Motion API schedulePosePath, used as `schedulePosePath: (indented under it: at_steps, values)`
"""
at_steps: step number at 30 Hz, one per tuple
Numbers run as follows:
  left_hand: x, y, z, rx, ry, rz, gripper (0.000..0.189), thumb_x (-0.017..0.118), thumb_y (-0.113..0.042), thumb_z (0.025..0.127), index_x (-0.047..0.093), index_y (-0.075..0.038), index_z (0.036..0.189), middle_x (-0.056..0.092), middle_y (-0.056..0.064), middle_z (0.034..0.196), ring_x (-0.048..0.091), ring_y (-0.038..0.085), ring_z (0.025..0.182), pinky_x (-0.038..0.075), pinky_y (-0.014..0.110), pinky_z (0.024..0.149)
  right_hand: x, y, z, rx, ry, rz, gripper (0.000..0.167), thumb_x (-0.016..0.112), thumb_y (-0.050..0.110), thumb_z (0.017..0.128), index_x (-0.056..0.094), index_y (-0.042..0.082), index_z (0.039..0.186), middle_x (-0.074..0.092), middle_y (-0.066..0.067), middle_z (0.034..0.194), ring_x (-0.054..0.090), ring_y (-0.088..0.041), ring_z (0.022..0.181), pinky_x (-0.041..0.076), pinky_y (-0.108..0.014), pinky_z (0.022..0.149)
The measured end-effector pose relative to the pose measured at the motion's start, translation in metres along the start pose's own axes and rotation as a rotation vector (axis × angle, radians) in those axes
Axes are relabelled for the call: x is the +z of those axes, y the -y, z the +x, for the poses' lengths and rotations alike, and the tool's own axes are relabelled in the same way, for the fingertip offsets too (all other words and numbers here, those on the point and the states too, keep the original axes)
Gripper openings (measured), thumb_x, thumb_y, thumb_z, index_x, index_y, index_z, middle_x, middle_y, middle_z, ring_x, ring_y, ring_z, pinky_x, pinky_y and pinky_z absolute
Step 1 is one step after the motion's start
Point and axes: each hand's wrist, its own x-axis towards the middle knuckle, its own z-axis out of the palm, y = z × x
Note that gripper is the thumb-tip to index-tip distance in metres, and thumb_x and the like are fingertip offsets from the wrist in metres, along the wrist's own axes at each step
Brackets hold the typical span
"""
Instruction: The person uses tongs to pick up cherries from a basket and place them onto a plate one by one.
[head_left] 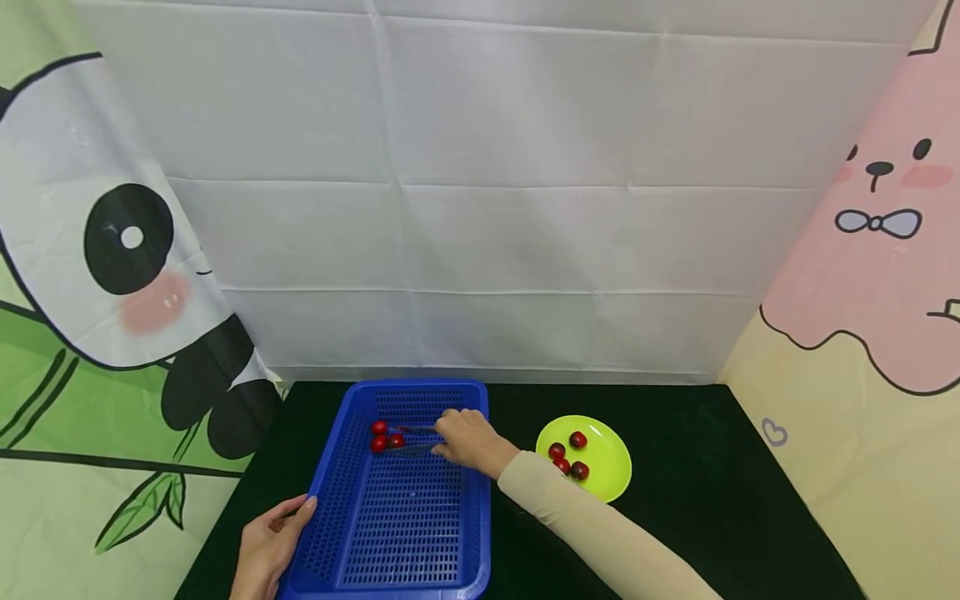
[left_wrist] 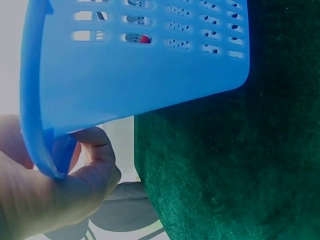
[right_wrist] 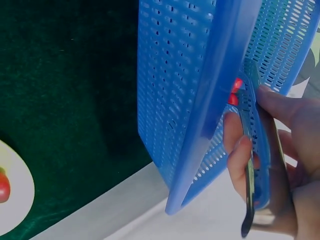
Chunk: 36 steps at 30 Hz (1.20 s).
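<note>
My right hand (head_left: 468,440) reaches into a blue plastic basket (head_left: 411,562) and grips metal tongs (head_left: 412,449). In the right wrist view, fingers and thumb close around the tongs (right_wrist: 274,175) from both sides. The tips of the tongs point left, at several small red fruits, like cherries (head_left: 378,444), near the basket's left wall. Whether the tips pinch one is too small to tell. My left hand (head_left: 270,542) holds the basket's left rim, with the thumb and fingers around its edge in the left wrist view.
A yellow-green plate (head_left: 611,467) with several dark red cherries (head_left: 578,440) stands right of the basket, partly behind my right sleeve (head_left: 592,521). Dark green cloth (head_left: 720,500) covers the table. A white curtain (head_left: 495,233) hangs at the back, with printed cloths at both sides.
</note>
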Motion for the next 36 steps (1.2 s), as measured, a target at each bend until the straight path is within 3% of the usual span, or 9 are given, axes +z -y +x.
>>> schedulePosePath:
  at_steps: [13, 21, 27, 32, 36]
  values:
    - [0.002, 0.001, 0.000, -0.001, 0.005, -0.003, 0.095, 0.073, -0.064, 0.086, 0.051, 0.009, 0.142, 0.068, 0.026, 0.109, 0.068, 0.021, 0.082, 0.059, 0.042, 0.069, 0.007, 0.007, 0.012, 0.045, 0.019, -0.048, 0.020, 0.079, 0.030, 0.094, 0.075, 0.011, 0.092, 0.058, 0.003, 0.073, 0.043, -0.006, 0.056, 0.036, -0.019, 0.050]
    - [0.003, 0.002, 0.000, 0.002, 0.000, -0.008, 0.094, 0.074, -0.063, 0.086, 0.052, 0.010, 0.141, 0.069, 0.022, 0.104, 0.068, 0.020, 0.080, 0.059, 0.041, 0.069, 0.011, 0.009, 0.015, 0.059, 0.034, -0.065, 0.018, 0.079, 0.029, 0.094, 0.076, 0.012, 0.090, 0.057, 0.004, 0.070, 0.043, -0.006, 0.055, 0.037, -0.019, 0.049]
    - [0.002, 0.002, 0.000, 0.005, -0.015, 0.005, 0.088, 0.073, -0.059, 0.089, 0.053, 0.010, 0.140, 0.070, 0.020, 0.101, 0.067, 0.020, 0.081, 0.058, 0.039, 0.068, 0.011, 0.012, 0.018, 0.052, 0.045, -0.069, 0.017, 0.078, 0.028, 0.095, 0.074, 0.012, 0.088, 0.058, 0.004, 0.071, 0.043, -0.007, 0.056, 0.038, -0.020, 0.051]
    - [0.001, 0.003, 0.002, -0.007, -0.009, 0.007, 0.094, 0.074, -0.063, 0.087, 0.051, 0.010, 0.141, 0.069, 0.025, 0.107, 0.067, 0.021, 0.082, 0.058, 0.041, 0.069, 0.009, 0.016, 0.020, 0.036, 0.037, -0.071, 0.019, 0.077, 0.026, 0.095, 0.072, 0.013, 0.083, 0.051, 0.005, 0.066, 0.042, -0.007, 0.054, 0.037, -0.021, 0.050]
    - [0.000, 0.003, 0.002, -0.008, -0.008, 0.005, 0.095, 0.074, -0.063, 0.086, 0.051, 0.010, 0.142, 0.070, 0.023, 0.105, 0.067, 0.019, 0.081, 0.058, 0.041, 0.069, 0.010, 0.015, 0.020, 0.031, 0.039, -0.052, 0.021, 0.076, 0.026, 0.096, 0.072, 0.012, 0.080, 0.048, 0.005, 0.062, 0.040, -0.007, 0.051, 0.035, -0.021, 0.048]
